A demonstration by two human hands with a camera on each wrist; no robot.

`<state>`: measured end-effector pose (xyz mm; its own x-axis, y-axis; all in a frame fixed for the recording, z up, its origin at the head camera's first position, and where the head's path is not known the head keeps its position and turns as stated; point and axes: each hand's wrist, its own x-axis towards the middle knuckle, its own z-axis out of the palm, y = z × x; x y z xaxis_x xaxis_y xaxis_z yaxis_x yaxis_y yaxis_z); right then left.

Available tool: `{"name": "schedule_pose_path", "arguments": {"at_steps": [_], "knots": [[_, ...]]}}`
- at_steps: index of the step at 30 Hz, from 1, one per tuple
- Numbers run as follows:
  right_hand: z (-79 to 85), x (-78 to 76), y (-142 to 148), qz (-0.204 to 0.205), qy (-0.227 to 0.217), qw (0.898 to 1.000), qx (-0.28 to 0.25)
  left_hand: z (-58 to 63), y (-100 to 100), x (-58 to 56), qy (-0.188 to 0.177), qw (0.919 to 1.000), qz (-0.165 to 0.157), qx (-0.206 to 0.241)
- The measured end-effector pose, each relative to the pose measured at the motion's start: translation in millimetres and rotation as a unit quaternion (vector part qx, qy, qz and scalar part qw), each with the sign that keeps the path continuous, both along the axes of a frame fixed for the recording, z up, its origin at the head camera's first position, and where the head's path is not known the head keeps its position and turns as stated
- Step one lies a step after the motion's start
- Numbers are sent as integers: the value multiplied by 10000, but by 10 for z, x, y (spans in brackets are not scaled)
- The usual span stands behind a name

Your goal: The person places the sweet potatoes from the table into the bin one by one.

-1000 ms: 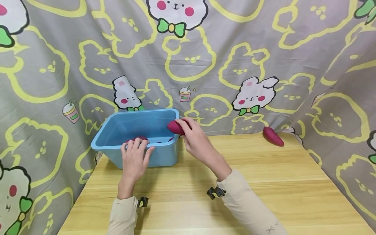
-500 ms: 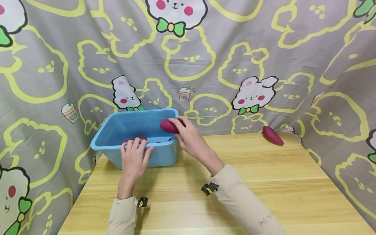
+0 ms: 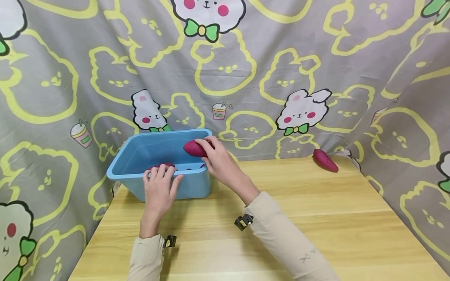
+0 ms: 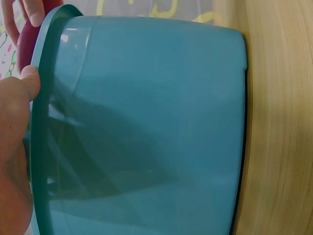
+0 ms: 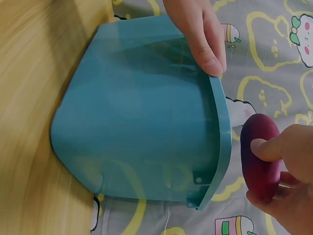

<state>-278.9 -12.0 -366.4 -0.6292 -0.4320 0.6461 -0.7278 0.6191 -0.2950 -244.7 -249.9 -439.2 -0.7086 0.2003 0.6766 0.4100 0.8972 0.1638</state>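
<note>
Near the right end of a blue plastic bin (image 3: 192, 184), my right hand (image 3: 222, 163) holds a purple-red sweet potato (image 3: 193, 148) between thumb and fingers. In the head view it overlaps the bin's opening; the right wrist view (image 5: 259, 156) has it above the rim level. My left hand (image 3: 159, 192) grips the bin's near rim, fingers bent over the edge. Inside the bin another sweet potato (image 3: 168, 165) shows partly behind those fingers, with small dark red bits visible to its right. One more sweet potato (image 3: 325, 160) lies at the table's far right.
The bin stands at the back left of a wood-grain table (image 3: 302, 218). A grey curtain (image 3: 246, 70) with yellow outlines and cartoon rabbits hangs close behind and along both sides.
My right hand has moved left with the sweet potato, from the bin's right end to over its opening. The left hand stays on the rim.
</note>
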Motion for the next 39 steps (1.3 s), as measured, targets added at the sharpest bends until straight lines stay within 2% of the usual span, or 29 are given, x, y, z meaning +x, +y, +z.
{"name": "schedule_pose_path", "arguments": {"at_steps": [7,21,39], "knots": [[8,-31,-120,-111,-158,9997,150,-7,-13,-8,11,10000,12,-43],[-7,-88,-225,77,-305,9995,63,-4,-2,-22,57,10000,-4,-74],[-24,-77,-318,30,-615,9977,301,-16,-22,-33,178,9998,-21,-108]]}}
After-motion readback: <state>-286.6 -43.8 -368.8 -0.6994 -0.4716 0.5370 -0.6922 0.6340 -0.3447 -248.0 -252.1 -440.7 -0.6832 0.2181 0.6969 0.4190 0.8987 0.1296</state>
